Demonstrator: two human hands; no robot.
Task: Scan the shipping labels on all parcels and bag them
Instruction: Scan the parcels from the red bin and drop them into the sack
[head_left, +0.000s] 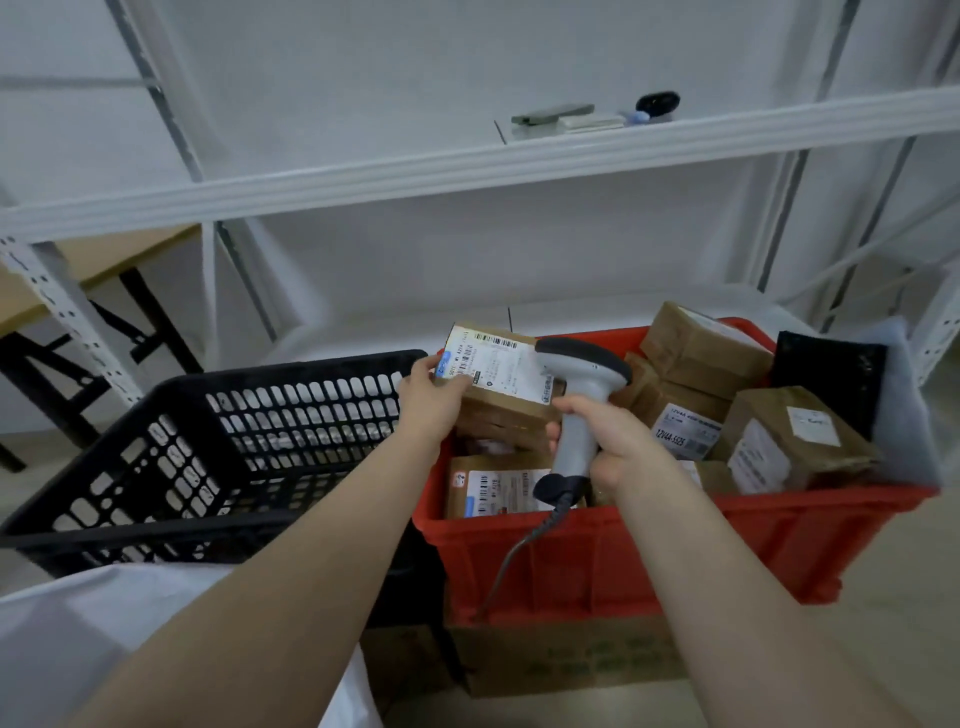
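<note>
The held parcel (506, 402), a small brown cardboard box, is above the left end of the red crate (675, 551), with its white shipping label (498, 364) facing up. The left hand (434, 400) grips the parcel's left edge, thumb on the label's corner. Just right of the parcel, the right hand (618, 441) is wrapped around the handle of a grey barcode scanner (582, 395), whose dark-topped head overlaps the label's right edge. The scanner's cable (514, 561) hangs down the crate's front wall.

Inside the crate lie more labelled cardboard parcels: one flat at the front-left corner (498, 488), several piled at the back (706, 348), and one at the right end (800, 441). A black panel (826, 374) stands at the crate's far right corner. The crate rests on a large cardboard box (566, 660).

A black slotted basket (208, 441) stands just left of the crate. A white metal shelf (467, 166) runs above and behind it, and a wooden table (104, 254) shows farther left.
</note>
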